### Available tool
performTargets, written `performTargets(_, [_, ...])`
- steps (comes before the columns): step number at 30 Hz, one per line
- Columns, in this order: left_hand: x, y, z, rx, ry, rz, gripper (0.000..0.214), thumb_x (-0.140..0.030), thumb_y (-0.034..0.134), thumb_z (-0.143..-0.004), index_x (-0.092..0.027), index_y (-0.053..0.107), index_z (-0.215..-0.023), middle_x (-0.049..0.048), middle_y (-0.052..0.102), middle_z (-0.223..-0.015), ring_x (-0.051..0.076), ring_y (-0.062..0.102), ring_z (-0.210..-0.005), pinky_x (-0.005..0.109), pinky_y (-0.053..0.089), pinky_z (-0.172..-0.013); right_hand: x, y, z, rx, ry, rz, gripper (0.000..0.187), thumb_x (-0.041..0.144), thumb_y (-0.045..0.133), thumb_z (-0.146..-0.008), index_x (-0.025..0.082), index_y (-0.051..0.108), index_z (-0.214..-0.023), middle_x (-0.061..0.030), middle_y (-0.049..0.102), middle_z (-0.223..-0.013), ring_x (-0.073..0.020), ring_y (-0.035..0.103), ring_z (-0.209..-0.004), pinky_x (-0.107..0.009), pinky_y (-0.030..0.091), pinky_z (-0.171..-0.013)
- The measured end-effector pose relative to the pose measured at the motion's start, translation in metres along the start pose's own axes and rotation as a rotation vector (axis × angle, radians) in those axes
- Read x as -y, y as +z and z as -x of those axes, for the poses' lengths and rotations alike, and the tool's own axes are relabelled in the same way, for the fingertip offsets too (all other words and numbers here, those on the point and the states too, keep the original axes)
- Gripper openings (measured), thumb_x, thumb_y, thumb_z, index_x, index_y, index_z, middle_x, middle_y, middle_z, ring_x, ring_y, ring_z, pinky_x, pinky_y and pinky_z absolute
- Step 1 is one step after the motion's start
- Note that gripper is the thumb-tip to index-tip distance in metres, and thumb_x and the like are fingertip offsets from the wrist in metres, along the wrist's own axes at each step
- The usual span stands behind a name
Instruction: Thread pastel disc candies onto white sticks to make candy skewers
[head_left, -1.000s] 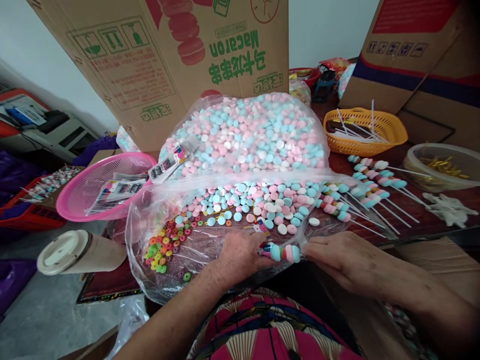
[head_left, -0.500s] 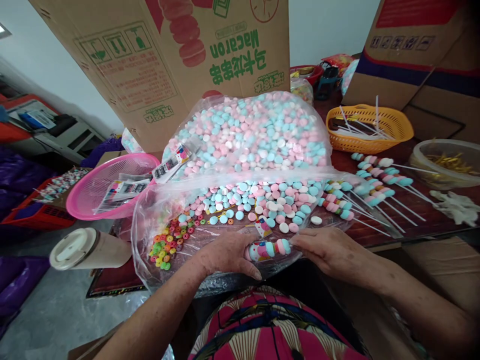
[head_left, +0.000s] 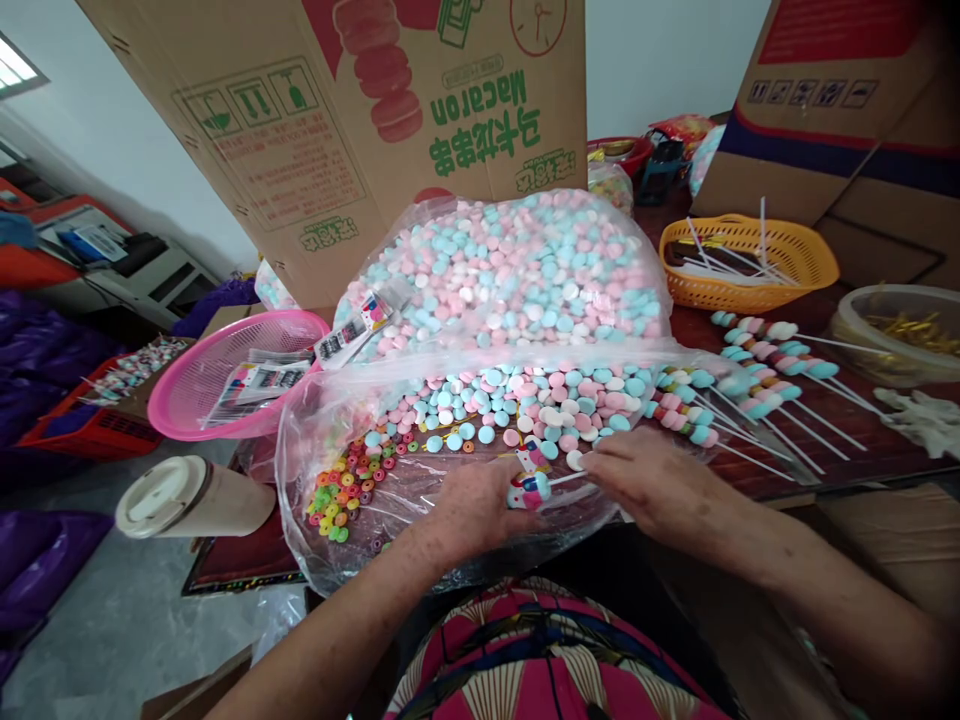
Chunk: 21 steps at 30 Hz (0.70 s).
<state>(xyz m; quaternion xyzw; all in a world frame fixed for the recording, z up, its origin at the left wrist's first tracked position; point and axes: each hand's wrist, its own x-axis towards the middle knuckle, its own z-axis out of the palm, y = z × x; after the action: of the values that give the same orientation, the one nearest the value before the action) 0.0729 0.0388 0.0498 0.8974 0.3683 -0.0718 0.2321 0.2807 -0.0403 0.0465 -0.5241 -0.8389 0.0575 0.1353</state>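
Note:
My left hand (head_left: 476, 502) is closed around a small printed plastic wrapper (head_left: 528, 490), with a candy skewer partly inside it. Only a pale blue candy shows at the wrapper's mouth; my fingers hide the rest. A white stick (head_left: 568, 480) runs from that candy to my right hand (head_left: 649, 488), whose fingertips pinch its far end. Both hands are above a clear plastic bag (head_left: 300, 540) at the table's front. On it lie loose pink, blue and white candies (head_left: 495, 390) and small coloured rings (head_left: 337, 500). Several finished-looking candy skewers (head_left: 765, 360) lie to the right.
A pink basket (head_left: 172, 400) with flat wrappers and a lidded cup (head_left: 202, 497) stand at the left. Behind the candy pile rises a cardboard box (head_left: 480, 130). At the right are a yellow basket (head_left: 810, 265) of sticks and a clear tub (head_left: 855, 330) of gold ties.
The row of candies that stuck out of the wrapper has gone into it. Bare stick now shows between wrapper and right hand. The view has shifted slightly.

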Motion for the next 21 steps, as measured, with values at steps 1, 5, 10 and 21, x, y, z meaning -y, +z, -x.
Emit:
performTargets(1, [0.002, 0.001, 0.000, -0.001, 0.031, 0.040, 0.047, -0.048, 0.069, -0.071, -0.026, 0.062, -0.112, 0.0034, 0.071, -0.097, 0.027, 0.065, -0.087, 0.033, 0.048, -0.072, -0.001, -0.002, 0.000, -0.032, -0.026, 0.011, 0.019, 0.007, 0.045, -0.083, 0.016, 0.062, -0.077, -0.0050, 0.061, -0.073, -0.0167, 0.050, -0.070, -0.030, 0.029, -0.064])
performTargets(5, [-0.005, 0.019, -0.005, 0.038, 0.069, 0.127, 0.032, -0.038, 0.068, -0.072, -0.020, 0.067, -0.099, 0.0049, 0.071, -0.089, 0.025, 0.064, -0.084, 0.032, 0.048, -0.073, 0.015, 0.011, -0.007, -0.030, -0.102, -0.034, 0.016, 0.010, 0.050, -0.080, 0.016, 0.058, -0.068, -0.0048, 0.060, -0.069, -0.0172, 0.047, -0.069, -0.033, 0.027, -0.066])
performTargets(10, [-0.006, 0.027, -0.009, 0.115, 0.086, 0.329, 0.041, -0.026, 0.066, -0.073, -0.013, 0.060, -0.112, 0.0079, 0.071, -0.094, 0.021, 0.064, -0.083, 0.030, 0.048, -0.073, 0.032, 0.046, -0.017, -0.008, -0.089, -0.162, 0.013, 0.013, 0.053, -0.079, 0.016, 0.060, -0.069, -0.0046, 0.063, -0.071, -0.0173, 0.048, -0.070, -0.033, 0.026, -0.067])
performTargets(21, [0.039, 0.027, 0.037, 0.356, -0.117, 1.146, 0.036, -0.056, 0.044, -0.088, -0.020, 0.051, -0.090, -0.0032, 0.056, -0.064, 0.008, 0.048, -0.044, 0.019, 0.035, -0.044, 0.015, 0.031, -0.029, -0.137, -0.138, -0.189, 0.029, 0.019, 0.039, -0.093, 0.016, 0.055, -0.069, -0.0029, 0.055, -0.064, -0.0165, 0.046, -0.067, -0.031, 0.028, -0.067])
